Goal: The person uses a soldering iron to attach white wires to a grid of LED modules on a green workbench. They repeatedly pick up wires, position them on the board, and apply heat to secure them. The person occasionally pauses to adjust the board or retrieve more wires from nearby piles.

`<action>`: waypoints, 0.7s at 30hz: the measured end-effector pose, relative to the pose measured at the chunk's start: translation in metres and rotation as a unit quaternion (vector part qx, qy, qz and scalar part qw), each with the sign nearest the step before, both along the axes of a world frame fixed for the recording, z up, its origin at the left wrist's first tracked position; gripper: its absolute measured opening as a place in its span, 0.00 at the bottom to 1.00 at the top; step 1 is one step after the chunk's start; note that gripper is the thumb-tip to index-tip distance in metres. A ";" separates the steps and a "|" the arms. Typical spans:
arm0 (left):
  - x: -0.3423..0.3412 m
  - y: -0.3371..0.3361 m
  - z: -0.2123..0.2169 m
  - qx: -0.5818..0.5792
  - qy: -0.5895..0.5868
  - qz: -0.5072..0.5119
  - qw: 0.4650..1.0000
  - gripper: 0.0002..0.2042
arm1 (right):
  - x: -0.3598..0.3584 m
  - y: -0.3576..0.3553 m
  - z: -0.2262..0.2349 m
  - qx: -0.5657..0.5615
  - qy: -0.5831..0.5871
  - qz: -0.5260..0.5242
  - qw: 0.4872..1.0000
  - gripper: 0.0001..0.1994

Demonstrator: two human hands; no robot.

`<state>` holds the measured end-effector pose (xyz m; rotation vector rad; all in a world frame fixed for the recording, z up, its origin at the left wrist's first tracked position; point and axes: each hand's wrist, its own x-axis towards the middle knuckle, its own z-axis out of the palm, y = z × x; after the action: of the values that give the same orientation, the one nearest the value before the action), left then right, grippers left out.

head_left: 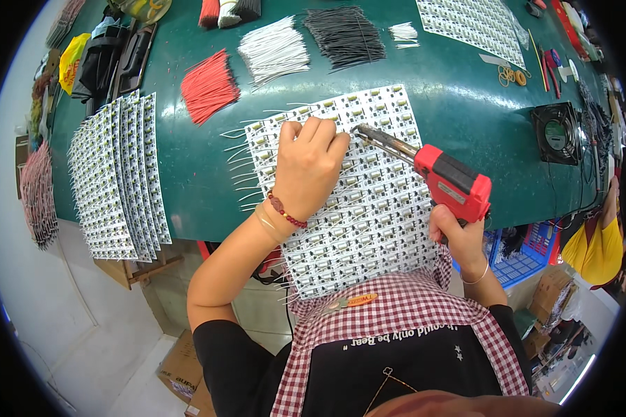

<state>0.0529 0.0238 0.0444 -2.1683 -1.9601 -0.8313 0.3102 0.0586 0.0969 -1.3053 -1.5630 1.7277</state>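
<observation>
The left hand (307, 167) lies knuckles-up on a white panel of small circuit boards (348, 201), its fingers curled together and pressing down near the panel's far edge; whether they pinch a wire cannot be told. The right hand (458, 240) is clamped around the grip of a red soldering gun (452, 182), whose metal tip points left and meets the panel just beside the left fingertips. Thin white wires (240, 167) stick out from the panel's left edge. The panel rests on a green table (459, 104) and overhangs its near edge, above a checked apron. To the left lies a fanned stack of similar panels (118, 181). Farther off sit bundles of red wires (209, 87), white wires (275, 50) and black wires (344, 35). A small black fan (556, 132) stands at the right.
</observation>
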 end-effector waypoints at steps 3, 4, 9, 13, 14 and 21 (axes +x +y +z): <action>-0.001 -0.003 -0.001 0.000 -0.005 0.000 1.000 0.06 | 0.004 -0.004 0.000 0.005 0.004 -0.035 0.999 0.10; -0.001 -0.003 -0.001 0.001 -0.002 0.001 1.000 0.06 | 0.008 -0.002 -0.002 0.011 0.019 -0.028 0.999 0.12; 0.002 -0.002 0.005 -0.020 0.005 -0.016 1.000 0.06 | 0.019 0.001 0.005 -0.005 0.093 -0.069 0.993 0.13; 0.007 0.001 0.005 -0.023 0.031 0.001 0.999 0.06 | 0.035 0.024 0.017 0.008 0.183 -0.108 0.977 0.14; 0.006 0.000 0.004 -0.013 0.029 0.006 0.999 0.05 | 0.040 0.032 0.022 0.015 0.205 -0.104 0.973 0.15; 0.014 0.006 0.013 -0.005 0.047 0.001 0.999 0.05 | 0.132 0.068 0.059 0.168 0.272 -0.312 0.895 0.16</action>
<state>0.0673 0.0302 0.0576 -2.1690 -1.9247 -0.7067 0.4418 0.1263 0.1564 -0.8941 -0.9198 1.1945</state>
